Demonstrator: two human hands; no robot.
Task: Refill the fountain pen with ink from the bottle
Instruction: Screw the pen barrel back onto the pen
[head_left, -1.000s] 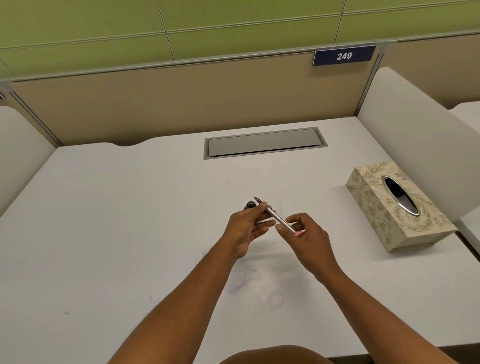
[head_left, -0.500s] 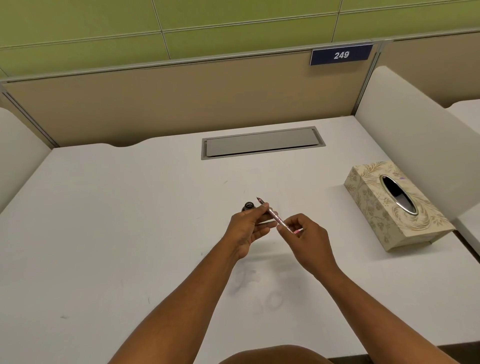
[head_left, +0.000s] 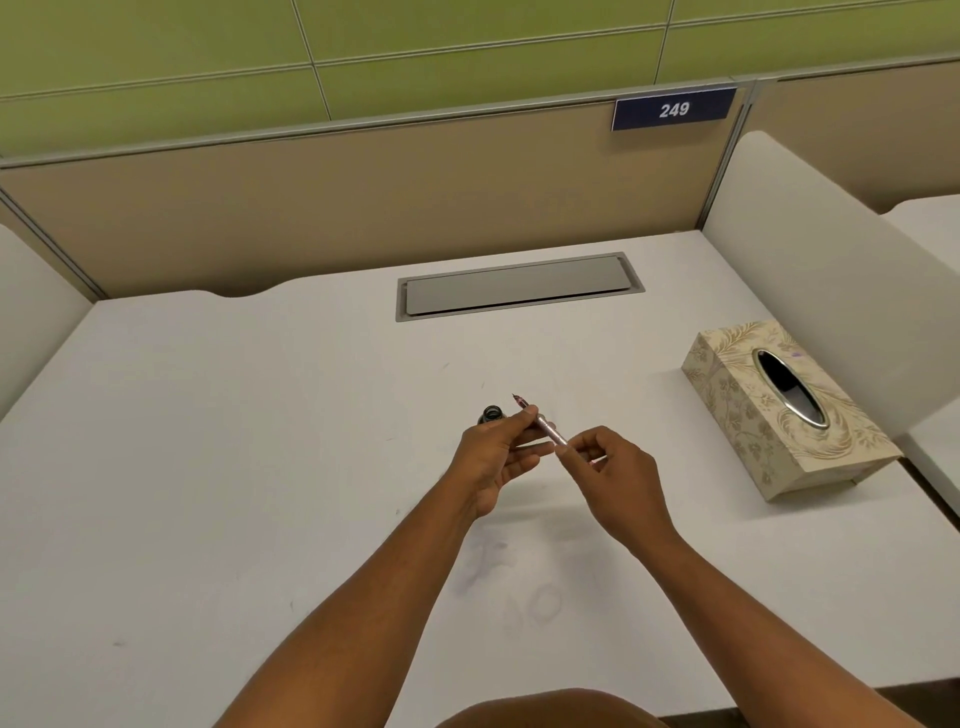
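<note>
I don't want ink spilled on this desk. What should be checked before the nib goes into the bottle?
1. Ink bottle uncapped: looks open, ok.
2. Bottle upright on the desk: ok.
3. Fountain pen held at both ends: left hand near the nib, right hand at the rear, ok.
4. Nib aimed at the bottle mouth: not ok, it points up and away, beside the bottle.
5. Ink level in the bottle: cannot tell.
6. Tissue box at hand for drips: on the desk to the right, ok.

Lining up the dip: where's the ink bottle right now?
Head view, centre of the desk: the ink bottle stands just behind the left hand, left of the pen nib.
</note>
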